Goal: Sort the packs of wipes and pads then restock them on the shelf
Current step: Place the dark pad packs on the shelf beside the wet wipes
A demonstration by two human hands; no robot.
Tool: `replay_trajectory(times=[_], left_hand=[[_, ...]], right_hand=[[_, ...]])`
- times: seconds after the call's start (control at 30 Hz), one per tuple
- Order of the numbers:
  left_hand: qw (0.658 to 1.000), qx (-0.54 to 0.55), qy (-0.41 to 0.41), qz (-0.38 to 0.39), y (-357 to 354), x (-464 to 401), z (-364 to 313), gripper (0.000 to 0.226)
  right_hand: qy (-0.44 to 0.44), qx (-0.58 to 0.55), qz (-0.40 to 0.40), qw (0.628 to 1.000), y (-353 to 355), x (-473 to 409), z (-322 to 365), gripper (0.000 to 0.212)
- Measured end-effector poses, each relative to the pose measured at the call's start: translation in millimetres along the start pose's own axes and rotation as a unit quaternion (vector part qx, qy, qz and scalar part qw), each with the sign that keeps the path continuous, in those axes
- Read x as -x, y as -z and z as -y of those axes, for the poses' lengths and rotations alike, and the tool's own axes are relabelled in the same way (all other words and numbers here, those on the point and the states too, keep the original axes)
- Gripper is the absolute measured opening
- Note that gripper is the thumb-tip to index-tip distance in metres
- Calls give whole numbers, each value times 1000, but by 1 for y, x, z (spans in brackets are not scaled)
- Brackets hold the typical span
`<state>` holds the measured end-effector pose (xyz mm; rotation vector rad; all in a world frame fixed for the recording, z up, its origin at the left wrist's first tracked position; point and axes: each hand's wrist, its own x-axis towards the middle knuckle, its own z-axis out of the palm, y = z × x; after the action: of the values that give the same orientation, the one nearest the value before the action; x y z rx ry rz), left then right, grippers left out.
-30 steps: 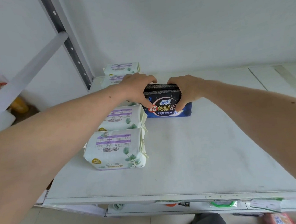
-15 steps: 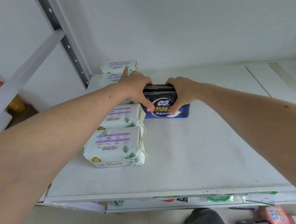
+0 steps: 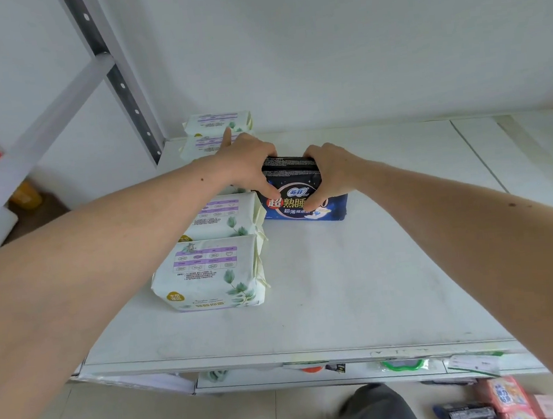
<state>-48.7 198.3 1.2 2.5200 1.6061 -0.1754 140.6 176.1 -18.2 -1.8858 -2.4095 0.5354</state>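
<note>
While the left hand (image 3: 250, 164) and right hand (image 3: 330, 170) clamp the dark blue pack (image 3: 302, 196) near the shelf's (image 3: 360, 285) back-left corner, square it flush beside the white packs (image 3: 221, 214), then release.

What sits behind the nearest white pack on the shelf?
Behind the nearest white pack a second white pack stands against it. Farther back, two more white packs sit stacked near the wall. The left forearm covers the stretch between, so anything there is hidden.
</note>
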Motion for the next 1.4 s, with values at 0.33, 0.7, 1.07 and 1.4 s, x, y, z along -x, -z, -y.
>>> replay_trajectory(times=[0.33,0.7,1.07,1.4], left_hand=[[1000,12,0,14,1,1,-4,98],[998,28,-51,-10,7,18,-27,92],[980,90,-155,-83,4,74,-97,62],[974,135,-179,-31,-41,107,-200,59]], right_hand=[[-30,21,-16,999,7,15,-3,114],[-37,28,-55,997,24,61,-8,108],[-141,-8,-101,985,11,179,-27,101],[-218,-56,-114,968,-17,297,-85,79]])
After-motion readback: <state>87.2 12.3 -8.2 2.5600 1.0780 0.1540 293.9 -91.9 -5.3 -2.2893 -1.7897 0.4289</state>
